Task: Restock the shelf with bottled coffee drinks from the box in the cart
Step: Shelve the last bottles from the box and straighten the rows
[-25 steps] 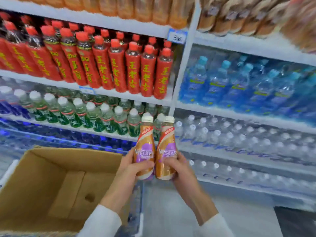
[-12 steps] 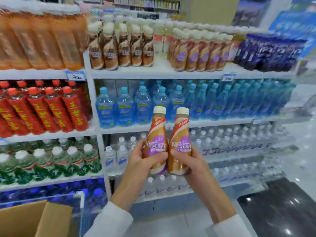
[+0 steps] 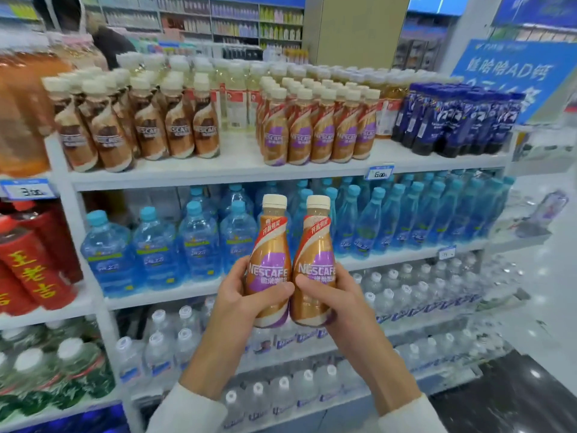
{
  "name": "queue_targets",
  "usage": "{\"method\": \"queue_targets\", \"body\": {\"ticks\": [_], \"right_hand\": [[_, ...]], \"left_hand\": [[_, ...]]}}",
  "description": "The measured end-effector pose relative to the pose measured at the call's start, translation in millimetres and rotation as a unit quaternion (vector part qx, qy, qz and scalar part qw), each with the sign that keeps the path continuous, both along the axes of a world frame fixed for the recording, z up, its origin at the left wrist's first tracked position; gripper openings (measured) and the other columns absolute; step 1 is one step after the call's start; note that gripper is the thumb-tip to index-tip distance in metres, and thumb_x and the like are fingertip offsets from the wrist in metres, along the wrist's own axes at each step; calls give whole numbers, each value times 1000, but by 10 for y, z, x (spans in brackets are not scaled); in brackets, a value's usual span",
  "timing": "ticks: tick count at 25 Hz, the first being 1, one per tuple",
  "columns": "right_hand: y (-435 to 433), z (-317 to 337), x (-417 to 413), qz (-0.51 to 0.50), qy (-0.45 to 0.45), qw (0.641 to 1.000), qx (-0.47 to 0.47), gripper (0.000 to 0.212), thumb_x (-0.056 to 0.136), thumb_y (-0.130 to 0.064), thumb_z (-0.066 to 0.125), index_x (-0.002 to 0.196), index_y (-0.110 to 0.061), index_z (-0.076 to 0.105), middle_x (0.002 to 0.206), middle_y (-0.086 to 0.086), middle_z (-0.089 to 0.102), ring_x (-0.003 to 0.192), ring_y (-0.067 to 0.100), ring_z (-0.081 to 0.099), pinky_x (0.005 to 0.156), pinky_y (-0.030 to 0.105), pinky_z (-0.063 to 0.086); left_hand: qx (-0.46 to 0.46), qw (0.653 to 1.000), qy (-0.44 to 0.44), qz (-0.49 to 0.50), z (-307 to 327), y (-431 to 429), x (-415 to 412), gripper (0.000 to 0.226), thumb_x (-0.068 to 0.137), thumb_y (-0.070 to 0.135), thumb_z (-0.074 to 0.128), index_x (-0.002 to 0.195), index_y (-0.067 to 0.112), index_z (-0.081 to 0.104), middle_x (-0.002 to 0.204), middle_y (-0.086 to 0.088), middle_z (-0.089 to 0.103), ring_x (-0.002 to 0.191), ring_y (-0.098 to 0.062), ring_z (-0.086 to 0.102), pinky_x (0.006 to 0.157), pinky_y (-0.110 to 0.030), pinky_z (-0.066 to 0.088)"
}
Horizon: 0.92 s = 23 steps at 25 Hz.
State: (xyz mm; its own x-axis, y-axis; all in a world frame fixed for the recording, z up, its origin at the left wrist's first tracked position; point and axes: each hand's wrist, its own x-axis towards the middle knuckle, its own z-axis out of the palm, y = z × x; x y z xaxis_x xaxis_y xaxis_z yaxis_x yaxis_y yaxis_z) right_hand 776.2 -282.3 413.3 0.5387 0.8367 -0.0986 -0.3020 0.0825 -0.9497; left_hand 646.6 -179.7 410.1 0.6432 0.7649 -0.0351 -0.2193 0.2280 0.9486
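Far left, on a lower shelf: big red bottles [image 3: 34, 264]. Up on the top shelf [image 3: 237, 173]: a bunch of brown coffee bottles [image 3: 146, 132], then a bare gap, then the purple coffee bottles [image 3: 315, 135] farther right.

Down in the middle, in front of the blue water bottles [image 3: 156, 245]: the left hand [image 3: 246, 295], clamped on the left coffee bottle [image 3: 271, 260], fingers wrapped round the back, thumb pressed on the front label. Right beside it, touching at the belly: the right coffee bottle [image 3: 315, 264], upright too, gripped the same way by the right hand [image 3: 337, 295]. No box or cart in sight here.

Looks like the carry-up part of the job: two bottles in hand, well below the top shelf, not yet put down.

To do it well:
- Lift both straight up, caps on top.
- Aim for the purple bunch, not the brown one: same label as the two in hand.
- Try the bare gap just left of that bunch.
- Set each one down flat, label facing out.
- Go gently, so as not to knock the front row over.
- Keep clear of the dark blue bottles [image 3: 452, 120] at the far right.
- Let go only after a firm, flat landing.
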Motion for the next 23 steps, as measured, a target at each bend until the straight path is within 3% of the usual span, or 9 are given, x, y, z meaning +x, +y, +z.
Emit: {"method": "queue_targets", "body": {"ticks": [5,8,13,18,23], "right_hand": [[348,128,945,-37,-9,999,-9,60,67,-23,87,121,-11,62,110,12,76,101,31,74,87,46,57],[473,172,1402,-50,2,999,6,53,67,-20,86,115,-13,66,108,13,76,99,31,74,86,44,56],[633,236,2039,-51,-13,998,39,43,64,-15,85,106,-20,75,108,13,76,100,29,74,79,36,58],[669,249,2734,-40,-25,997,58,44,66,-16,84,109,-17,75,109,13,76,101,29,74,80,37,58],[687,419,3607,-24,-79,995,53,57,57,-32,91,110,-19,75,109,9,77,103,29,73,84,41,56]], "left_hand": [[-15,1000,-1,-12,48,387,1003,64,55,26,90,113,14,67,104,-13,76,92,-31,74,79,-41,58],[-4,1000,-10,-23,101,514,1471,53,64,23,85,114,17,67,106,-10,76,97,-30,73,86,-43,56],[21,999,-17,-19,178,657,2117,54,62,31,88,112,24,70,109,-8,75,101,-28,72,89,-44,56],[82,996,-5,33,241,671,2767,61,62,40,86,118,26,68,110,-4,75,101,-23,72,87,-40,58],[139,983,14,122,382,559,3577,66,66,47,90,124,29,64,115,2,73,103,-12,71,87,-30,58]]}}
